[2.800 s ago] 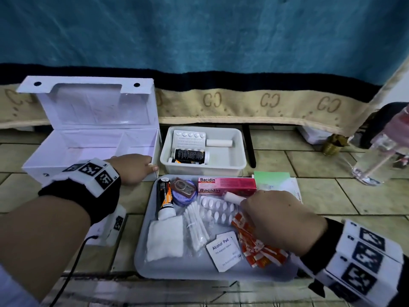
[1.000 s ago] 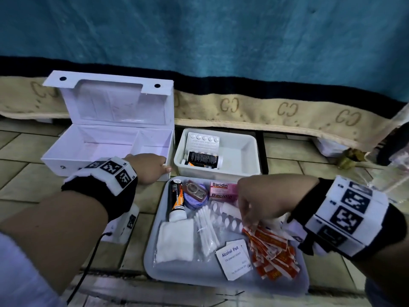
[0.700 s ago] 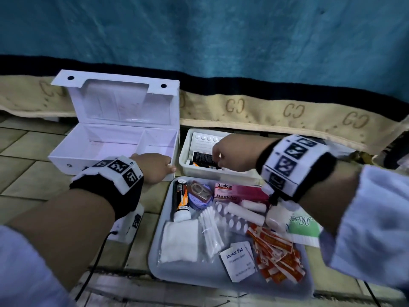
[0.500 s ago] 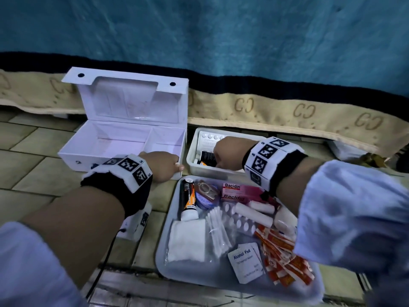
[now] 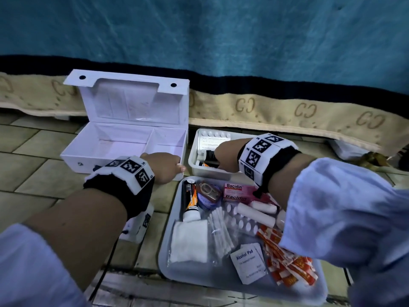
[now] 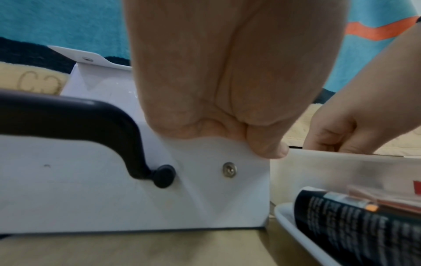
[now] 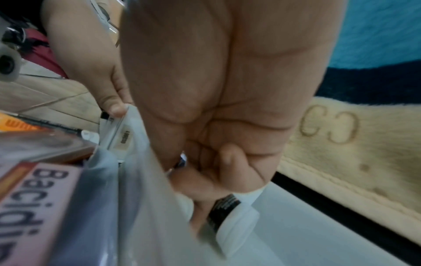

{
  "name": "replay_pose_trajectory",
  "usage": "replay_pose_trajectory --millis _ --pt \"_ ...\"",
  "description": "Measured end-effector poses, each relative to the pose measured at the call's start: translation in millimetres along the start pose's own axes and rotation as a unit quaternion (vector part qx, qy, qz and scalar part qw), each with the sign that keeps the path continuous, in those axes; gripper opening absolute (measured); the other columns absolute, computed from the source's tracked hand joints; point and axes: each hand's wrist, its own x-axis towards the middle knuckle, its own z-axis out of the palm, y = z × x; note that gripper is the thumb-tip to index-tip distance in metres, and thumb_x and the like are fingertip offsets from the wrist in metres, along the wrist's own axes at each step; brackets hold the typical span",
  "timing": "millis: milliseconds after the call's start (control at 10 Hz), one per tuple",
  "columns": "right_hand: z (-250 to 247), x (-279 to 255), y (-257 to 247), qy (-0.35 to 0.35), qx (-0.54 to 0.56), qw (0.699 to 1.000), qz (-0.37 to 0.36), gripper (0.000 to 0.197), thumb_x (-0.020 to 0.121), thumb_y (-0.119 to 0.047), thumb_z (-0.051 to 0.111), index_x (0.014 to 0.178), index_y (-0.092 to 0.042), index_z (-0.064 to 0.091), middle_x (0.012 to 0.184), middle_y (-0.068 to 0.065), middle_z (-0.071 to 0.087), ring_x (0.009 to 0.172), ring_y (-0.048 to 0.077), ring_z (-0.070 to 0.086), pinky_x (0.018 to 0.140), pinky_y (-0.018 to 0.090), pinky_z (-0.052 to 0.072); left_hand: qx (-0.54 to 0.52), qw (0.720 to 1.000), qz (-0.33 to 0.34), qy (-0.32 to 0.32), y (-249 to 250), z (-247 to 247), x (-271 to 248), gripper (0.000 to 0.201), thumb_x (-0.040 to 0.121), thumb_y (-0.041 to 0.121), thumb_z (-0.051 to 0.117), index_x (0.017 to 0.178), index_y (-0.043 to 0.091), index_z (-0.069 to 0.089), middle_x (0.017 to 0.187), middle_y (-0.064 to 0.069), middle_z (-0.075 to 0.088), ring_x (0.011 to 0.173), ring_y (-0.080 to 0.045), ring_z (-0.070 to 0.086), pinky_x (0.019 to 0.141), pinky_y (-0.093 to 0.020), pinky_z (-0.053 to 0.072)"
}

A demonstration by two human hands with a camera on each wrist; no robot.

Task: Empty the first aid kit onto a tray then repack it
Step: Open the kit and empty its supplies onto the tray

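Observation:
The white first aid kit point(image 5: 124, 147) stands open on the floor, both compartments bare. My left hand point(image 5: 177, 168) grips the kit's front right corner, its thumb point(image 6: 268, 149) on the outside of the front wall point(image 6: 159, 198). My right hand point(image 5: 218, 156) reaches into the white bin point(image 5: 199, 171) behind the tray. Its fingers point(image 7: 212, 180) curl round a black tube with a white cap point(image 7: 224, 207). A blister pack point(image 5: 213, 140) lies in the bin too. The grey tray point(image 5: 177, 275) holds a Bacidin box point(image 5: 236, 191), a black and orange tube point(image 5: 190, 200), gauze point(image 5: 190, 240), bandage rolls point(image 5: 254, 213) and plasters point(image 5: 287, 262).
Cotton swabs point(image 5: 221, 231) and an alcohol pad point(image 5: 249, 262) also lie on the tray. A blue and beige blanket point(image 5: 243, 103) hangs behind everything. The tiled floor point(image 5: 33, 173) spreads to the left. My right sleeve point(image 5: 343, 218) covers the tray's right end.
My right hand has left the tray, where a bandage roll now lies, and gone back into the white bin, closing on the black tube. The left hand has stayed on the kit.

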Motion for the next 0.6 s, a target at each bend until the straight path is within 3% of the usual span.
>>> replay_pose_trajectory --millis 100,200,300,400,500,600 --pt "-13.2 -9.0 5.4 -0.032 -0.079 0.996 -0.006 0.044 0.099 -0.029 0.044 0.059 -0.009 0.041 0.06 0.001 0.038 0.052 0.013 0.034 0.047 0.02 0.033 -0.001 1.0 0.0 0.0 -1.1 1.0 1.3 0.032 0.1 0.043 0.025 0.091 0.016 0.04 0.097 -0.001 0.047 0.092 -0.02 0.043 0.095 -0.042 0.032" --pt "-34.3 -28.0 15.6 -0.003 -0.044 0.999 -0.005 0.044 0.095 -0.043 0.047 0.081 -0.004 0.061 0.077 0.005 0.056 0.067 0.021 0.05 0.059 0.028 0.039 -0.001 1.0 -0.001 0.0 -0.8 1.7 1.7 0.032 0.1 0.043 0.024 0.091 0.016 0.039 0.097 -0.001 0.047 0.093 -0.02 0.042 0.095 -0.041 0.032" --pt "-46.5 -58.3 26.3 0.031 0.02 0.999 -0.014 0.047 0.091 -0.049 0.05 0.09 -0.007 0.07 0.076 0.004 0.065 0.067 0.019 0.055 0.064 0.027 0.043 0.0 1.0 -0.003 0.0 -0.6 1.5 2.2 0.031 0.1 0.042 0.025 0.091 0.017 0.038 0.097 -0.001 0.045 0.095 -0.02 0.042 0.095 -0.041 0.031" --pt "-39.4 -97.4 20.4 0.021 0.086 0.996 -0.032 0.039 0.086 -0.05 0.056 0.085 -0.014 0.072 0.068 -0.003 0.068 0.055 0.009 0.055 0.049 0.019 0.043 0.004 1.0 -0.003 0.002 -0.3 1.6 2.7 0.032 0.1 0.042 0.025 0.086 0.017 0.039 0.092 -0.001 0.045 0.091 -0.02 0.041 0.093 -0.041 0.032" --pt "-15.9 -124.3 0.2 0.005 0.104 0.994 -0.042 0.036 0.084 -0.048 0.059 0.077 -0.014 0.067 0.061 -0.002 0.062 0.06 0.015 0.06 0.059 0.025 0.049 0.003 1.0 -0.003 0.008 -2.6 3.8 4.2 0.036 0.1 0.043 0.025 0.073 0.021 0.035 0.09 -0.001 0.047 0.09 -0.021 0.043 0.089 -0.039 0.032" --pt "12.3 -129.1 -23.5 0.008 0.123 0.991 -0.051 0.027 0.087 -0.039 0.058 0.074 -0.015 0.055 0.067 0.001 0.052 0.053 0.013 0.045 0.045 0.023 0.034 0.002 1.0 -0.003 0.014 -2.9 4.4 4.4 0.037 0.099 0.044 0.025 0.069 0.023 0.033 0.093 -0.001 0.049 0.091 -0.021 0.044 0.086 -0.038 0.032"
